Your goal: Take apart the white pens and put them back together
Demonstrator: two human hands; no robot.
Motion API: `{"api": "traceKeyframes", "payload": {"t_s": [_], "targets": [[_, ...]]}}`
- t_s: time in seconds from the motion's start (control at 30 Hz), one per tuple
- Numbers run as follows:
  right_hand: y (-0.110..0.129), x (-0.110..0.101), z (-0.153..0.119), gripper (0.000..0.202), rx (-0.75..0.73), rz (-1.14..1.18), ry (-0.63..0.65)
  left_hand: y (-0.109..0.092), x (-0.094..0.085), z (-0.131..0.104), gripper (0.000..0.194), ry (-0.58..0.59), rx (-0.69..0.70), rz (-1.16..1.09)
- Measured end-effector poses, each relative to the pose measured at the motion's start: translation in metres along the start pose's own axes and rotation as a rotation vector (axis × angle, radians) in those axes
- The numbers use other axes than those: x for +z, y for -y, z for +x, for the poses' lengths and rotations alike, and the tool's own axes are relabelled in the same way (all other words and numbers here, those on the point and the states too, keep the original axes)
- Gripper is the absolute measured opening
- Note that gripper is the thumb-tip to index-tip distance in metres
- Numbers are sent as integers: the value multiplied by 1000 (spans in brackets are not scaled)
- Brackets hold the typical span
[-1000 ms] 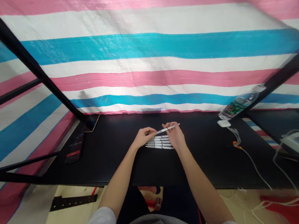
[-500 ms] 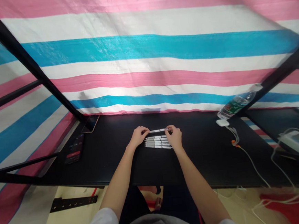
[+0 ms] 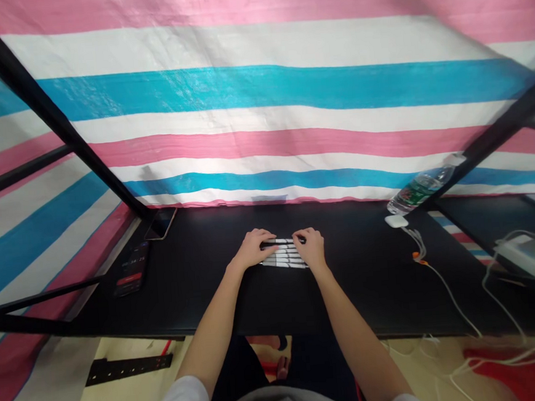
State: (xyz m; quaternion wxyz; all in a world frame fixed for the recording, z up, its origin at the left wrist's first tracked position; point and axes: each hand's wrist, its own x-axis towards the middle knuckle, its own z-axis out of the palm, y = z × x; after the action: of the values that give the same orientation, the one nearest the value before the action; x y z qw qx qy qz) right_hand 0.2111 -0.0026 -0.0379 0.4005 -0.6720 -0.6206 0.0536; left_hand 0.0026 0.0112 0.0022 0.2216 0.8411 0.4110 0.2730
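Several white-and-grey pens (image 3: 283, 256) lie side by side in a row on the black table (image 3: 356, 267), pointing left and right. My left hand (image 3: 253, 248) rests over their left ends, its fingers along the farthest pen and its thumb across the row. At the right ends is my right hand (image 3: 312, 246), with thumb and fingertips pinched at the farthest pen. The left tips of the pens are mostly hidden under my left hand.
A phone with a lit screen (image 3: 133, 270) and another phone (image 3: 162, 223) lie at the left. To the right are a leaning water bottle (image 3: 419, 191), a white charger (image 3: 396, 221) with cables, and a white device (image 3: 531, 254). Black frame bars flank the table.
The farthest pen has come nearer and now lies against the row. My left hand has shifted right and spread over the pens' left ends; my right hand has moved slightly.
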Motion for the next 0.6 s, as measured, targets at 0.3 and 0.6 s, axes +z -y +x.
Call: {"api": "traceKeyframes", "payload": {"t_s": [0.3, 0.6], "targets": [[4, -3, -1, 24, -13, 46, 35, -7, 7, -3, 75, 183, 181, 46], [3, -1, -2, 28, -101, 35, 75, 0, 24, -3, 61, 85, 79, 156]]}}
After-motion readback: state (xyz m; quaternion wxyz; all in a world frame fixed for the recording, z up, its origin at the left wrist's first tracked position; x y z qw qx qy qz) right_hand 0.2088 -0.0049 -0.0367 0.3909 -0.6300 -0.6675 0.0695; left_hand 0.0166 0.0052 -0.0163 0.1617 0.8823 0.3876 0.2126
